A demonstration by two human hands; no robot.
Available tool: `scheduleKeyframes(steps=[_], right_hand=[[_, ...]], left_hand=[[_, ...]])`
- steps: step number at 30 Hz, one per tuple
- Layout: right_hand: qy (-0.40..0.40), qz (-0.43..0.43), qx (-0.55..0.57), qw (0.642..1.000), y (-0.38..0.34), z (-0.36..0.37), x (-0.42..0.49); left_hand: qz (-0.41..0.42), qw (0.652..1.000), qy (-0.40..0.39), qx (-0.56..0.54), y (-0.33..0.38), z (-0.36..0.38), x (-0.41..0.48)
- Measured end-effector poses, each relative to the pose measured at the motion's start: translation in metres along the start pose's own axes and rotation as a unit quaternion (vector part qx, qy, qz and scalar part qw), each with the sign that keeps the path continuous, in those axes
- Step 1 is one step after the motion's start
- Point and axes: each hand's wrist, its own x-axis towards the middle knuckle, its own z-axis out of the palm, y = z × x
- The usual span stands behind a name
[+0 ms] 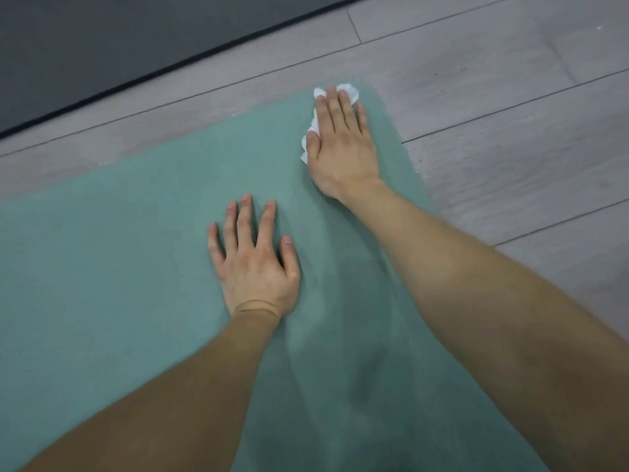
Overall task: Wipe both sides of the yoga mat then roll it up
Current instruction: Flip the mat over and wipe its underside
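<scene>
A teal yoga mat lies flat on the floor and fills most of the view. My right hand lies flat, fingers straight, pressing a crumpled white wipe onto the mat near its far right corner. The wipe shows beyond the fingertips and beside the thumb; the rest is under the palm. My left hand rests flat on the mat nearer to me, fingers spread, holding nothing.
Grey wood-look floor planks surround the mat at the back and right. A dark grey surface with a black edge runs along the far left.
</scene>
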Motion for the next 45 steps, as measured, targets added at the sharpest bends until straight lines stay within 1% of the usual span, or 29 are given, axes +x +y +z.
scheduleKeyframes(steps=[2,3,6,7,9,14,18,21,24,26,28,31,33,35,37,39,41,45], right_hand=[[0.019,0.004,0.012,1.000,0.012,-0.003,-0.063],[0.015,0.011,0.016,1.000,0.017,-0.007,-0.109],[-0.028,0.015,0.022,0.999,0.030,-0.026,-0.262],[-0.034,0.013,0.029,0.999,0.034,-0.030,-0.297],[-0.031,0.014,0.031,0.999,0.040,-0.029,-0.326],[-0.036,0.001,0.026,0.999,0.042,-0.023,-0.315],[-0.010,0.003,0.029,1.000,0.044,-0.019,-0.319],[0.003,-0.002,0.024,1.000,0.046,-0.016,-0.318],[0.022,0.001,0.025,0.999,0.048,-0.010,-0.316],[0.034,0.000,0.031,0.999,0.047,-0.006,-0.316],[0.052,-0.001,0.042,0.998,0.048,-0.002,-0.315],[0.054,0.012,0.036,0.998,0.046,0.002,-0.315],[0.046,0.021,0.022,0.998,0.049,0.004,-0.323],[0.035,0.032,0.013,0.999,0.066,-0.002,-0.353],[0.020,0.028,0.002,0.999,0.084,-0.013,-0.390],[0.005,0.019,-0.006,1.000,0.094,-0.018,-0.403],[0.030,0.021,0.011,0.999,0.092,-0.014,-0.370],[0.043,0.046,0.020,0.998,0.063,-0.003,-0.232]], left_hand=[[-0.002,1.000,-0.003,-0.003,-0.001,0.000,0.000],[-0.003,1.000,-0.004,-0.004,-0.001,0.000,-0.001],[-0.002,1.000,-0.008,-0.007,0.000,-0.002,0.000],[-0.002,1.000,-0.009,-0.007,-0.001,-0.002,0.000],[-0.003,1.000,-0.009,-0.005,-0.001,-0.002,0.000],[-0.006,1.000,0.002,-0.006,-0.002,0.002,0.004],[-0.006,1.000,0.009,-0.013,-0.003,0.003,0.005],[-0.010,0.999,0.039,-0.028,-0.001,0.003,0.004],[0.047,0.995,0.085,-0.033,0.002,0.001,0.002],[0.067,0.995,0.076,-0.022,0.005,0.001,-0.007],[0.050,0.998,0.036,-0.012,0.015,0.004,-0.028],[0.029,1.000,-0.004,-0.012,0.023,0.009,-0.053],[0.028,0.999,-0.010,-0.013,0.021,0.008,-0.054],[0.030,0.999,-0.016,-0.012,0.021,0.009,-0.051],[0.025,1.000,0.000,-0.011,0.020,0.010,-0.051],[0.021,1.000,0.012,-0.007,0.021,0.011,-0.052],[0.019,1.000,0.016,-0.002,0.022,0.011,-0.052],[0.010,1.000,0.027,-0.005,0.022,0.010,-0.052]])
